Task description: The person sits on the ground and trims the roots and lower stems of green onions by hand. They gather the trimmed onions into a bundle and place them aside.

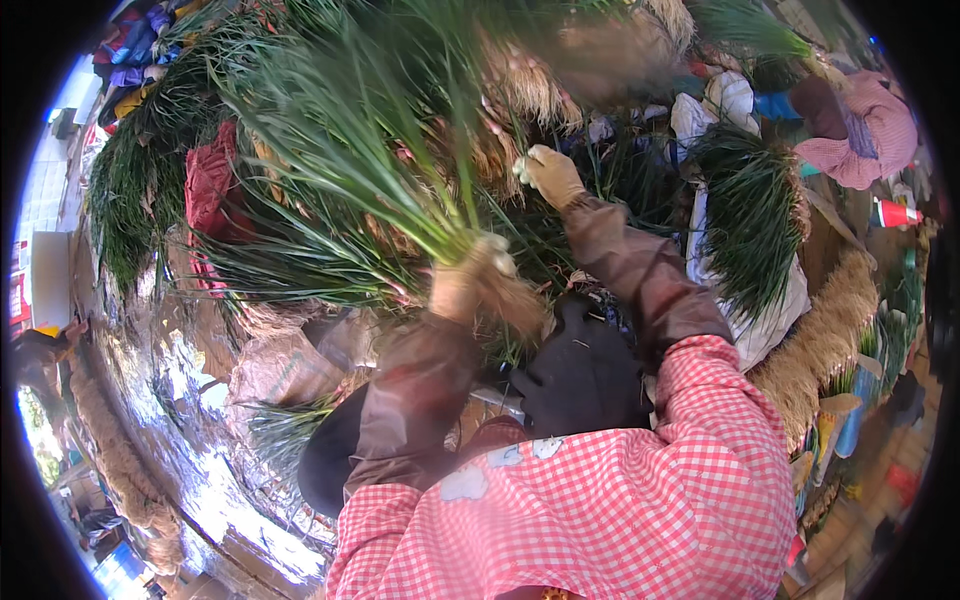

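My left hand (459,281), gloved and blurred, grips a bunch of long green onion plants (420,214) near the base. Their leaves fan up and away to the left, and the pale roots hang out at the lower right of the fist. My right hand (553,176), in a pale glove, is up and to the right with its fingers curled, beside hanging onion roots (495,161). A thin stalk runs close to its fingertips; whether the hand holds it is unclear. More leafy onions (315,262) lie beneath the bunch.
A red sack (212,180) stands among onions at the left. Wet, shiny ground (217,487) lies lower left. At the right are a heap of onions (754,217) on white sacking (776,315) and a long row of roots (821,352). Another person (862,127) works at the upper right.
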The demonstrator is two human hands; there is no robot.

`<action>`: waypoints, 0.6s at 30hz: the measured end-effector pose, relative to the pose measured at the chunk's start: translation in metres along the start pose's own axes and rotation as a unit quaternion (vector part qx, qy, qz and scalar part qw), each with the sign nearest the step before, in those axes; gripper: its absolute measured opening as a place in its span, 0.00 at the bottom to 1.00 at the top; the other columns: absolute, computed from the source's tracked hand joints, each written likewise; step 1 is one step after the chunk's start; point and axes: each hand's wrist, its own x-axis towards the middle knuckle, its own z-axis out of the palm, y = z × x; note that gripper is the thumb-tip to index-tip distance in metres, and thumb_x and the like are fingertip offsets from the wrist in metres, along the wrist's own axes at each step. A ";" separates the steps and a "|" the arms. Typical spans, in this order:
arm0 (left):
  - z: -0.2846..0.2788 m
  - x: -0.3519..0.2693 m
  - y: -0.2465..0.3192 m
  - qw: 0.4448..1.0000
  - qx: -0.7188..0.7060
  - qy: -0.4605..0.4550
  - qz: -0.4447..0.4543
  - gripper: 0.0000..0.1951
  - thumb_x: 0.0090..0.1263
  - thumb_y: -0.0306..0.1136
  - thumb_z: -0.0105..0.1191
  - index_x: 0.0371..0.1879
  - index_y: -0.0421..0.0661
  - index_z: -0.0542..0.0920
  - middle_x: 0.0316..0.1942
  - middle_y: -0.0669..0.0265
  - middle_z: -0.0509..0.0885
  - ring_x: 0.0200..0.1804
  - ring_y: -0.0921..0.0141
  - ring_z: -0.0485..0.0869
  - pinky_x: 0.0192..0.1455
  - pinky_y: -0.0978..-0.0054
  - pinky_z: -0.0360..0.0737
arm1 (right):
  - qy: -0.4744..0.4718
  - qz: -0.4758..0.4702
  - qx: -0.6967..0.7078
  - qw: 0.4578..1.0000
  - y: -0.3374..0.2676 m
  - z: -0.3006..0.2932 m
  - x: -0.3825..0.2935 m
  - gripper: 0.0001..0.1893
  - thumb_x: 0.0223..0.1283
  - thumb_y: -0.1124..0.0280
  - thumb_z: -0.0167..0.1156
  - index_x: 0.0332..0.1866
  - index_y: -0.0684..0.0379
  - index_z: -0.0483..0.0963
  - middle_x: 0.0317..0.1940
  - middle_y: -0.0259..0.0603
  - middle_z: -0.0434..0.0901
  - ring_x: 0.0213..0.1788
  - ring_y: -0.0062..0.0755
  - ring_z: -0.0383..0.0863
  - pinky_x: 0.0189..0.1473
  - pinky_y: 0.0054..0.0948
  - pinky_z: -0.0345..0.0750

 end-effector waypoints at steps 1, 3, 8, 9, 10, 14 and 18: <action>-0.007 0.005 0.009 0.999 0.029 0.011 0.038 0.07 0.68 0.33 0.56 0.39 0.43 0.79 0.30 0.62 0.83 0.34 0.69 0.82 0.39 0.67 0.80 | -0.113 -0.087 -0.171 0.975 -0.001 -0.009 -0.010 0.11 0.62 0.63 0.54 0.32 0.58 0.78 0.28 0.44 0.82 0.32 0.42 0.81 0.35 0.33 0.77; -0.020 0.015 0.017 0.987 0.033 0.031 0.155 0.09 0.70 0.33 0.54 0.42 0.41 0.79 0.35 0.60 0.85 0.37 0.68 0.83 0.42 0.67 0.80 | -0.393 -0.251 -0.355 0.810 -0.009 -0.026 -0.032 0.12 0.59 0.58 0.56 0.37 0.54 0.81 0.33 0.46 0.83 0.40 0.45 0.82 0.40 0.37 0.79; -0.050 0.030 -0.001 0.990 -0.106 0.069 0.055 0.19 0.71 0.33 0.52 0.59 0.42 0.71 0.30 0.67 0.80 0.32 0.72 0.77 0.40 0.73 0.78 | -0.295 -0.134 -0.382 0.865 -0.049 -0.025 0.009 0.17 0.51 0.53 0.60 0.29 0.57 0.83 0.30 0.51 0.82 0.34 0.48 0.82 0.39 0.41 0.78; -0.055 0.032 -0.008 0.987 -0.147 0.030 0.054 0.20 0.71 0.33 0.52 0.60 0.43 0.70 0.27 0.69 0.78 0.31 0.73 0.76 0.40 0.73 0.77 | -0.175 -0.165 -0.286 0.927 -0.053 -0.018 0.029 0.13 0.52 0.57 0.59 0.30 0.56 0.82 0.30 0.50 0.82 0.33 0.49 0.82 0.37 0.42 0.77; -0.060 0.033 -0.015 0.983 -0.181 0.030 0.004 0.21 0.72 0.35 0.51 0.64 0.47 0.68 0.24 0.72 0.70 0.29 0.73 0.74 0.40 0.74 0.77 | -0.116 -0.113 -0.272 0.949 -0.059 -0.001 0.058 0.12 0.53 0.58 0.61 0.35 0.55 0.82 0.31 0.49 0.82 0.35 0.48 0.82 0.38 0.42 0.77; -0.079 0.043 -0.031 0.981 -0.184 0.030 -0.060 0.20 0.72 0.36 0.51 0.61 0.46 0.71 0.29 0.69 0.75 0.34 0.71 0.76 0.49 0.69 0.76 | -0.081 -0.036 -0.359 0.929 -0.068 0.053 0.125 0.19 0.53 0.52 0.64 0.42 0.56 0.80 0.40 0.48 0.82 0.43 0.46 0.82 0.47 0.39 0.77; -0.080 0.048 -0.030 0.977 -0.173 0.099 -0.071 0.20 0.70 0.35 0.53 0.58 0.41 0.72 0.44 0.62 0.80 0.48 0.65 0.79 0.57 0.64 0.75 | -0.070 -0.037 -0.284 0.955 -0.081 0.036 0.121 0.20 0.53 0.52 0.64 0.43 0.56 0.79 0.42 0.48 0.82 0.42 0.48 0.82 0.46 0.39 0.77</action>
